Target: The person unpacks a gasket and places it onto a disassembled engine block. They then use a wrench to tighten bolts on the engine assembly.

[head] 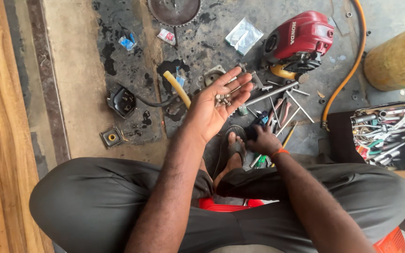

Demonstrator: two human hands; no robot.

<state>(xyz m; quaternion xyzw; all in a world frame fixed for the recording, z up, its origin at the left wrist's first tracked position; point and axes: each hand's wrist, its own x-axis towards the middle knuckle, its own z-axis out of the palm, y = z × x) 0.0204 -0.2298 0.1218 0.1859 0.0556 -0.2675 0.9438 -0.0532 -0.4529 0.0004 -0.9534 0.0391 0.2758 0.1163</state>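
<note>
Partly hidden: right hand (263, 140) among tools (282, 112).

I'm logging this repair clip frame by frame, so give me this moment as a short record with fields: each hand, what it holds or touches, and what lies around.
setting: oil-stained concrete floor, person seated, head view
left hand: raised, palm up and open, small metal bolts lying in it
right hand: lowered among the hand tools on the floor, grip unclear
near the hands: red small engine, yellow hose, toothed sprocket, orange hose
right edge: open toolbox full of tools
</note>
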